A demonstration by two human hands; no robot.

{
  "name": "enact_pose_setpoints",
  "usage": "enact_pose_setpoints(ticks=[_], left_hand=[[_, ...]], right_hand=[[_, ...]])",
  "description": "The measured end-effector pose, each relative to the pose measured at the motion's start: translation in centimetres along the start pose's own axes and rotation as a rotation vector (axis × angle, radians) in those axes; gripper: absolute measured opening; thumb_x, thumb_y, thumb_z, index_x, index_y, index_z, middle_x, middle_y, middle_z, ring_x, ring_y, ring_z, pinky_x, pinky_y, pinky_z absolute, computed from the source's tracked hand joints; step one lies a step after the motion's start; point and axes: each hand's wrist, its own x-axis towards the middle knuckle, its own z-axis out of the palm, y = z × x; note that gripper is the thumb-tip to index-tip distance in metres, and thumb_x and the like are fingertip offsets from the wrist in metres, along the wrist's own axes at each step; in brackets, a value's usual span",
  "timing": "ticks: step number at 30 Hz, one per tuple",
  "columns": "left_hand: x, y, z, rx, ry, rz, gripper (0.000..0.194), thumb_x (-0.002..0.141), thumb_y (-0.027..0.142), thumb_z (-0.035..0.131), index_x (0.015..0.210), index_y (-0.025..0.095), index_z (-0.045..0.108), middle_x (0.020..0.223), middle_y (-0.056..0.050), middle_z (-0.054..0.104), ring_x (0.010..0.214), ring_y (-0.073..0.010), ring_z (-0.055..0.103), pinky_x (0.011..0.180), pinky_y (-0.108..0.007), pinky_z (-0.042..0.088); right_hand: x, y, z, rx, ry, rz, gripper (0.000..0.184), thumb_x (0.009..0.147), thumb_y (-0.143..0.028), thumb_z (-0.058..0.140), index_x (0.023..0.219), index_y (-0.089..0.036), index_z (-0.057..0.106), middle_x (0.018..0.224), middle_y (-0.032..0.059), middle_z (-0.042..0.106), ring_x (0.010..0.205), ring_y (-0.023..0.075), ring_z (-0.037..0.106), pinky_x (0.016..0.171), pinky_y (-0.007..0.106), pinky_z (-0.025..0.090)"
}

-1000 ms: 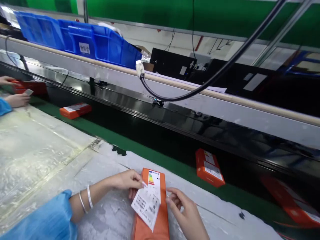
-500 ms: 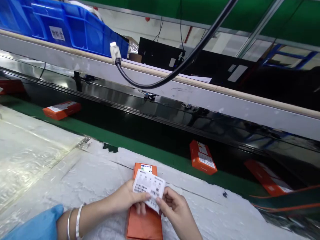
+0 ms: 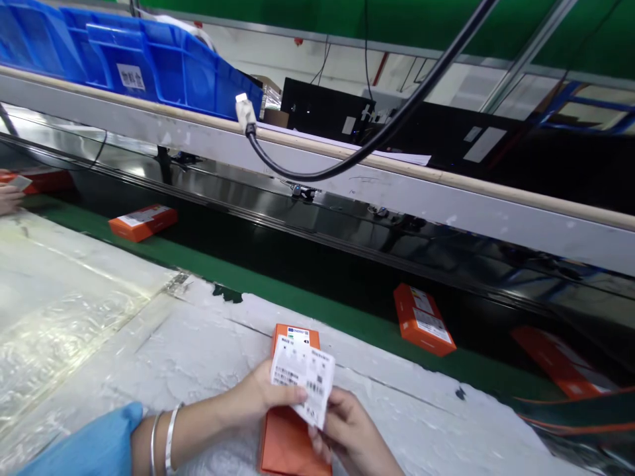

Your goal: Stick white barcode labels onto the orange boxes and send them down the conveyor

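A white printed label sheet (image 3: 303, 373) with barcodes and small text is held above an orange box (image 3: 294, 441). My left hand (image 3: 278, 390) pinches the sheet's left side, thumb lying across its front. At the sheet's lower right corner, my right hand (image 3: 350, 426) is closed, with its fingertips at the edge. The orange box lies on the white-covered worktop (image 3: 198, 357), an energy sticker (image 3: 298, 334) showing at its far end. The sheet and my hands hide the middle of the box.
Beyond the worktop runs a green conveyor belt (image 3: 307, 297) carrying an orange box (image 3: 143, 222) on the left and another orange box (image 3: 424, 319) on the right. Blue bins (image 3: 173, 66) stand on a ledge. A black cable (image 3: 317, 177) hangs in front. Another person's hand (image 3: 8, 197) is at far left.
The right thumb has shifted off the sheet's front toward its lower right edge. Boxes on the belt appear farther right, partly because the view has shifted. Another person's hand has appeared at far left.
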Motion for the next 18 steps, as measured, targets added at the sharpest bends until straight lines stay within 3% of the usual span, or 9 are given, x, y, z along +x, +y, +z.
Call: enact_pose_setpoints(ticks=[3,7,10,18], left_hand=[[-0.5,-0.1,0.3,0.063,-0.078,-0.036,0.054,0.064,0.046,0.082,0.097,0.006,0.067,0.085,-0.016,0.069,0.077,-0.0276,0.067,0.075,-0.039,0.054],[-0.3,-0.2,0.0,0.284,0.105,0.081,0.041,0.077,0.038,0.073,0.106,0.01,0.065,0.106,-0.014,0.067,0.099,-0.0272,0.062,0.087,-0.034,0.049],[-0.2,-0.1,-0.4,0.398,0.157,0.141,0.033,0.081,0.033,0.067,0.105,0.011,0.065,0.103,-0.012,0.067,0.095,-0.0257,0.063,0.085,-0.032,0.049],[-2.2,0.0,0.1,0.538,0.279,0.267,0.02,0.082,0.032,0.064,0.093,0.014,0.065,0.092,-0.009,0.062,0.087,-0.0224,0.059,0.078,-0.03,0.047]], right_hand=[[0.7,0.8,-0.2,0.018,-0.011,0.039,0.037,0.063,-0.04,0.084,0.075,-0.013,0.061,0.054,-0.0012,0.055,0.043,0.0068,0.042,0.042,0.017,0.031],[1.0,-0.5,-1.7,-0.208,0.211,-0.191,0.038,0.074,-0.048,0.074,0.086,-0.013,0.063,0.055,-0.0024,0.053,0.047,0.0094,0.042,0.044,0.018,0.028],[0.2,-1.8,-2.1,-0.26,0.315,-0.254,0.044,0.082,-0.054,0.065,0.102,-0.015,0.059,0.059,-0.0026,0.053,0.049,0.0112,0.043,0.044,0.019,0.028],[-1.2,-1.2,1.2,-0.387,0.279,-0.309,0.041,0.083,-0.058,0.063,0.084,-0.016,0.061,0.061,0.0017,0.058,0.056,0.0155,0.051,0.054,0.023,0.039]])
